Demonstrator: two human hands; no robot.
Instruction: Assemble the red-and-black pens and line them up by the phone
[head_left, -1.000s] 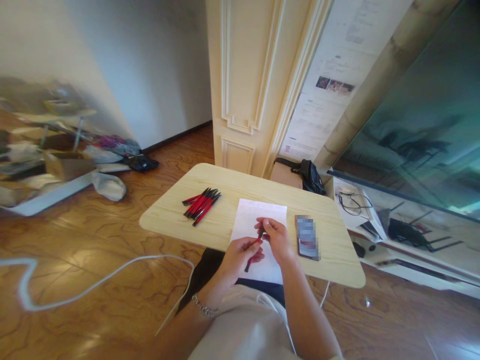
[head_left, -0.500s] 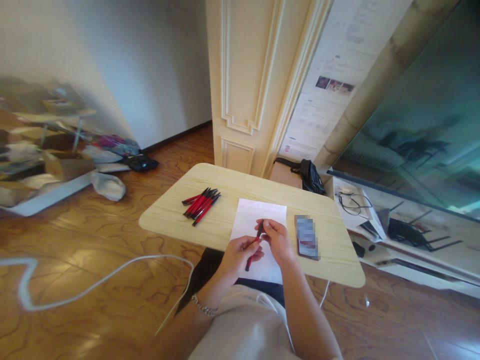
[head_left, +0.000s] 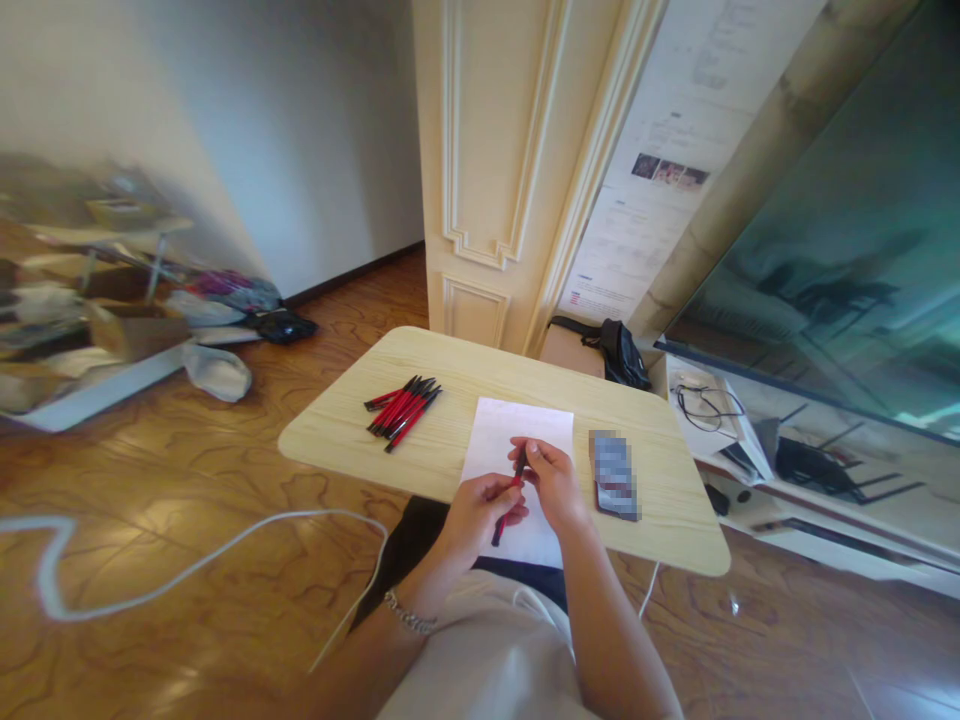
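Observation:
Above a white sheet of paper point(head_left: 517, 425), both my hands hold one red and black pen point(head_left: 517, 481). My left hand point(head_left: 480, 510) is closed round its red barrel, with the black lower end showing below the fingers. My right hand point(head_left: 553, 480) pinches the black upper end between thumb and fingers. The pen is tilted, its upper end leaning away and to the right. Part of it is hidden by my fingers. A loose pile of several red and black pens point(head_left: 401, 410) lies to the left of the paper.
A phone point(head_left: 615, 475) with a blurred-out screen lies right of the paper on the light wooden table point(head_left: 330, 425). Beyond the table are a black bag point(head_left: 624, 352) and a router point(head_left: 817, 465). A white cable point(head_left: 225, 555) crosses the left side.
The pen has shifted very slightly downward in my hands, and my right fingers now cover more of its black upper end. The pile, paper and phone stay put.

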